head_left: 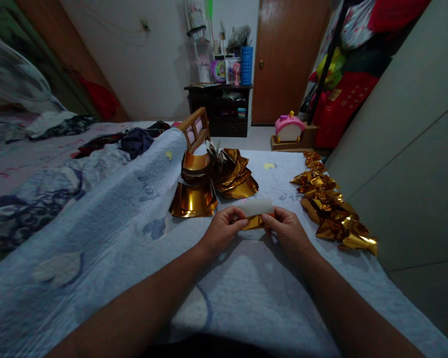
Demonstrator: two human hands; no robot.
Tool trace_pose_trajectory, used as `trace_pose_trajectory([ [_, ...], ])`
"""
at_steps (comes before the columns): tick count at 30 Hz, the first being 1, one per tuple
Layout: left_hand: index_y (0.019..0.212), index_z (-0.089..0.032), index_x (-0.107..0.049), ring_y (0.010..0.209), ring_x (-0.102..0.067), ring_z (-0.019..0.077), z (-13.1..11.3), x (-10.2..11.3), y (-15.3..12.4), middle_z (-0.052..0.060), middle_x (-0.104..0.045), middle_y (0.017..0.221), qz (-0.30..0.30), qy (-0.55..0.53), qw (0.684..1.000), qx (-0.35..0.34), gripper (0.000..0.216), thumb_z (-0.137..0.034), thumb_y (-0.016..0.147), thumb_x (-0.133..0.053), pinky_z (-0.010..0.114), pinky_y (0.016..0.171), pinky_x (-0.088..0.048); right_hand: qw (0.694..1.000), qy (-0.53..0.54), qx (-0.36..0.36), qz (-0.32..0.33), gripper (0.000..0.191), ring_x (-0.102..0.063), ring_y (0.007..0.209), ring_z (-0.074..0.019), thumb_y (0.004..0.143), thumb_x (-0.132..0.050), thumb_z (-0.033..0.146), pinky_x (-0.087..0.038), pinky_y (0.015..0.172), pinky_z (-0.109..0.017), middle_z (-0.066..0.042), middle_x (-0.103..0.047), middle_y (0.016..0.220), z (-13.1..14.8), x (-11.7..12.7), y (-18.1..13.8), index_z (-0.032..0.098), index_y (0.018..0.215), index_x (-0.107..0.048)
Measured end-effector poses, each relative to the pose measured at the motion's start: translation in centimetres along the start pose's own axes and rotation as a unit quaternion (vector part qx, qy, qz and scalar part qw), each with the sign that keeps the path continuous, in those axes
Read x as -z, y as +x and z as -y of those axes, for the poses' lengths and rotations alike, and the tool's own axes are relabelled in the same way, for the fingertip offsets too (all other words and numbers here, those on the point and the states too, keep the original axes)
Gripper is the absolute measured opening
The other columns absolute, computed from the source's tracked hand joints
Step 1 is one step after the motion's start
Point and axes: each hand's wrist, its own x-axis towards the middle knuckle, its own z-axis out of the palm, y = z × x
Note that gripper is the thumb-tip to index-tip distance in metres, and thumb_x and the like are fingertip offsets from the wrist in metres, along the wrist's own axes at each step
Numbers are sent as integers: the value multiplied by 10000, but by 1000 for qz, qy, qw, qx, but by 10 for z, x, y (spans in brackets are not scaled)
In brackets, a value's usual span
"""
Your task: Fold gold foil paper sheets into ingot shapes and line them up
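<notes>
Both my hands hold one small sheet of gold foil paper (257,209) just above the blue quilt (134,238). Its white back faces up and a gold edge shows below. My left hand (224,227) pinches the sheet's left end, fingers closed on it. My right hand (288,228) pinches the right end the same way. Just beyond my hands lies a pile of curled, unfolded gold sheets (212,181). A row of folded gold paper pieces (330,204) runs along the quilt's right side.
A wooden stool or frame (196,128) stands behind the pile. Crumpled clothes (134,139) lie on the bed to the left. A grey wall or cabinet panel (414,164) borders the right. A pink toy (289,127), a dark shelf (220,109) and a door (283,59) stand farther back.
</notes>
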Motion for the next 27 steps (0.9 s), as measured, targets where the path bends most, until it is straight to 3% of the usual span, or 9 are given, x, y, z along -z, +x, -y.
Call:
trace_pose_trajectory([
  [12,767,-168,-600,676,-579,109,3,-1,0,-18,-628,723,1,-21,1000,-2,236,-282,714,-800,220,653,-436,1000,4,-3,2,327,-476,586,-131,745,-785,488,-368,538,-268,-3,-588,674,-2,2,0,177,819,-715],
  [21,1159,-234,-414,726,-669,138,-1,-3,-3,-11,-743,843,-17,-71,997,19,626,-312,709,-842,234,691,-476,1000,20,-12,-4,318,-455,582,-122,739,-802,461,-357,536,-264,-6,-597,684,-1,0,0,178,876,-758],
  [27,1104,-194,-496,660,-628,119,0,-2,-3,4,-737,822,-45,-72,995,48,555,-311,693,-851,214,612,-416,998,55,-23,-3,327,-467,583,-115,751,-809,447,-366,538,-259,-11,-632,731,-9,3,2,186,944,-768],
])
